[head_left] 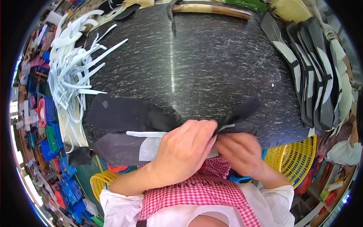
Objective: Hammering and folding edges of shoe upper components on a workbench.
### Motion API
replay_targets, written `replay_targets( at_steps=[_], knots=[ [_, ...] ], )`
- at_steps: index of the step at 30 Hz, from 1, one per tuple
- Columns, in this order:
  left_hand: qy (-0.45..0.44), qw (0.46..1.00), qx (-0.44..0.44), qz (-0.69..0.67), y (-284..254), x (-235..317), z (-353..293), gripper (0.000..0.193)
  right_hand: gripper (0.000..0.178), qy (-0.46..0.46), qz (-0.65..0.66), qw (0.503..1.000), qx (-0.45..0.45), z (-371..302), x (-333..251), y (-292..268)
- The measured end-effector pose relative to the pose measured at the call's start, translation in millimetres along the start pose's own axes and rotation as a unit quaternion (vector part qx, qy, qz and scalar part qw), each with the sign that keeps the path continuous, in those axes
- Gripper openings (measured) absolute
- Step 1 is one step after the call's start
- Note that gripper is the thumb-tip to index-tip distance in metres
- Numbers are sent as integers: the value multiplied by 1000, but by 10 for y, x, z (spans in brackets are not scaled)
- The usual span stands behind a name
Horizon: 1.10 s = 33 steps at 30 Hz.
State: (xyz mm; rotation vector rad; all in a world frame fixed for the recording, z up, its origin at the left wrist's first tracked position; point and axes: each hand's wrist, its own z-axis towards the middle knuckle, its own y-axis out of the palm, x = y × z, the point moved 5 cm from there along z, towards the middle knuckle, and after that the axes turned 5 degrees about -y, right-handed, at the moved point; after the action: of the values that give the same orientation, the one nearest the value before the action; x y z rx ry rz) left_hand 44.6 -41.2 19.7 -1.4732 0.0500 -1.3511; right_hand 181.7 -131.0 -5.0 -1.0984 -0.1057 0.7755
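- White strips: heaped, left edge of counter
- Black piece: near edge, white strip along it
- Left hand: pinching black piece
- Right hand: curled beside left, blurred, grip unclear
- Black-and-grey pieces: right edge

Black fabric piece is kinda spread out left of the left grip, rumpled closer in. Dark grey panel lies just below it, tapered end pointing away left, pale grey patch right beside that grip. Skinny white strip pokes out between them. Another black flap angles up above the right grip.
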Motion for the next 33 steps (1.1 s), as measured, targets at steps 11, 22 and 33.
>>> replay_targets(
  at_steps=[11,22,33],
  knots=[
    [120,968,-77,207,110,248,-74,39,30,123,19,992,-25,-152,146,-71],
    [184,913,-122,343,253,276,-139,39,29,30,-49,992,-116,128,261,-299],
    [58,940,-54,333,-292,108,-69,34,65,155,333,926,-82,360,289,-17]
  ],
)
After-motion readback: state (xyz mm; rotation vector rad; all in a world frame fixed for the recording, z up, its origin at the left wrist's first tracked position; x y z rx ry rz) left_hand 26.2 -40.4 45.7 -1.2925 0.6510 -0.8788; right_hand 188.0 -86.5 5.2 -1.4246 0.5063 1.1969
